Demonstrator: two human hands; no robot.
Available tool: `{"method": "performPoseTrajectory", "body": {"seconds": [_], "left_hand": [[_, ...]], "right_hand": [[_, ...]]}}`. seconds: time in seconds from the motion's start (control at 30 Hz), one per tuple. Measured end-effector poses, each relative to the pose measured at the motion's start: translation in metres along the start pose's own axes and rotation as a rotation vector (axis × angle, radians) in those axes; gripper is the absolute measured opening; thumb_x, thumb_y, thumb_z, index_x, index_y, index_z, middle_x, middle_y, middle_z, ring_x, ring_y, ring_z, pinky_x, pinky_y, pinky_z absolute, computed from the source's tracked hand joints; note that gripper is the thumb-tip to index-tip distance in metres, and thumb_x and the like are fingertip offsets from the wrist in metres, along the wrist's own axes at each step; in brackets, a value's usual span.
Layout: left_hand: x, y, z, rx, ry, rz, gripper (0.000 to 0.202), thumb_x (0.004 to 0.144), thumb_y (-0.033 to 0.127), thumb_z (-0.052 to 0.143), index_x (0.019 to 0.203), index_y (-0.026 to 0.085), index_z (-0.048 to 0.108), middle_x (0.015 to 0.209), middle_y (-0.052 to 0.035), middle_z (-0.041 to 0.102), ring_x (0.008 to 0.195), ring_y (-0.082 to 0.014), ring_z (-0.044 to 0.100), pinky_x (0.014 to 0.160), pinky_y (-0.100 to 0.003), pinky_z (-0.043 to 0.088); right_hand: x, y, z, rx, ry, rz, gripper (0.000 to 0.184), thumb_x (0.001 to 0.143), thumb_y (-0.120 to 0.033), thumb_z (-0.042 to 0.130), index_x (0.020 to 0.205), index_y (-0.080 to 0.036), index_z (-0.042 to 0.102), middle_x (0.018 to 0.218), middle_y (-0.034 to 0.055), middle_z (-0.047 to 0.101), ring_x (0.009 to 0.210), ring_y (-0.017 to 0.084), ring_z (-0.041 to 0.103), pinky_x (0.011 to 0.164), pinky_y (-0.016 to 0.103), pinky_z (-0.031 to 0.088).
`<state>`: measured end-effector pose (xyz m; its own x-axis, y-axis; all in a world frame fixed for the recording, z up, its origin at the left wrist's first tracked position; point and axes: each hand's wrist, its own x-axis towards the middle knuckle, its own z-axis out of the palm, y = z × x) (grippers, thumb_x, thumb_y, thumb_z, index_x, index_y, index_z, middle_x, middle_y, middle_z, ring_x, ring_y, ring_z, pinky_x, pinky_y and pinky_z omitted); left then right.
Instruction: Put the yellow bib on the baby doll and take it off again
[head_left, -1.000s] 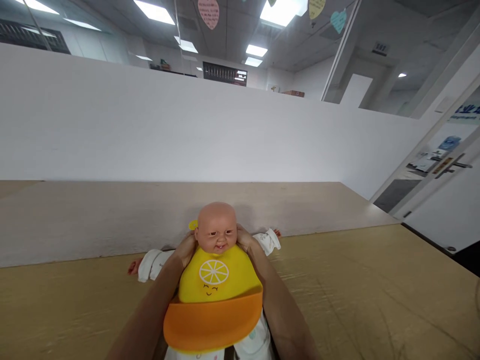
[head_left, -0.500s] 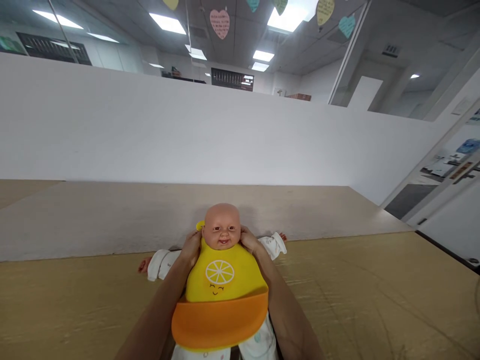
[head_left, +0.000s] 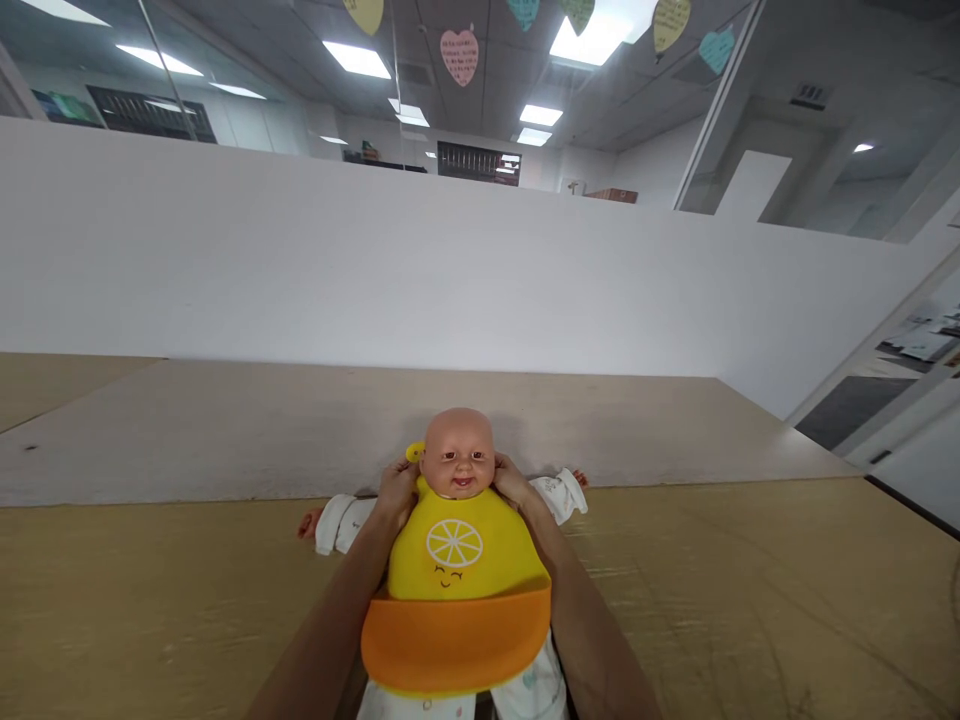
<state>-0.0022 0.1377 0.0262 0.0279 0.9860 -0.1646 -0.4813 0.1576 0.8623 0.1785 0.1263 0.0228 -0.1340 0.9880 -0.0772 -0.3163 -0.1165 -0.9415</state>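
Note:
A bald baby doll (head_left: 459, 455) in white printed clothes lies face up, its arms spread to both sides. Over its chest lies a yellow bib (head_left: 469, 552) with a lemon slice print and an orange catch pocket. My left hand (head_left: 397, 492) is closed on the bib's neck strap at the left of the doll's neck; a yellow strap end sticks out above the fingers. On the other side of the neck, my right hand (head_left: 512, 480) has its fingers closed at the bib's strap, partly hidden behind the doll's head.
The doll rests on a wooden tabletop (head_left: 720, 580), with a paler board (head_left: 247, 430) behind its head. A white wall (head_left: 360, 270) rises beyond, topped by glass with heart-shaped notes (head_left: 459, 57). At the right is a doorway (head_left: 862, 405).
The whole scene sits slightly further right as the camera turns left. Both hands stay at the doll's neck, and a bit more of the yellow strap end shows by the left hand.

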Motion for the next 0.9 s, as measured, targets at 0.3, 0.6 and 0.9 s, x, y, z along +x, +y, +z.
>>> {"method": "performPoseTrajectory", "body": {"seconds": [0.3,0.6,0.9], "left_hand": [[-0.006,0.014,0.006,-0.139,-0.04,-0.085,0.03,0.06,0.034,0.074,0.082,0.015,0.065,0.072,-0.0017,0.071,0.076,-0.022,0.068,0.071,-0.029,0.051],[-0.011,0.016,0.001,-0.124,-0.086,-0.093,0.018,0.055,0.019,0.07,0.071,0.017,0.062,0.063,0.0014,0.068,0.055,-0.0153,0.06,0.058,-0.025,0.046],[-0.007,0.021,-0.003,-0.142,-0.126,-0.097,0.012,0.058,0.024,0.068,0.064,0.017,0.062,0.057,0.0035,0.063,0.05,-0.0143,0.055,0.055,-0.026,0.045]], "right_hand": [[0.0,-0.002,0.001,-0.041,-0.002,-0.028,0.023,0.051,-0.022,0.064,0.073,-0.018,0.07,0.083,0.005,0.072,0.073,0.019,0.06,0.072,0.033,0.049],[0.007,0.006,-0.006,-0.111,0.016,-0.014,0.024,0.051,-0.025,0.068,0.073,-0.017,0.07,0.101,0.0089,0.07,0.078,0.02,0.06,0.074,0.036,0.05],[0.003,0.001,-0.004,-0.098,-0.022,0.032,0.024,0.048,-0.025,0.07,0.071,-0.017,0.069,0.094,0.0088,0.072,0.086,0.026,0.063,0.085,0.043,0.048]]}}
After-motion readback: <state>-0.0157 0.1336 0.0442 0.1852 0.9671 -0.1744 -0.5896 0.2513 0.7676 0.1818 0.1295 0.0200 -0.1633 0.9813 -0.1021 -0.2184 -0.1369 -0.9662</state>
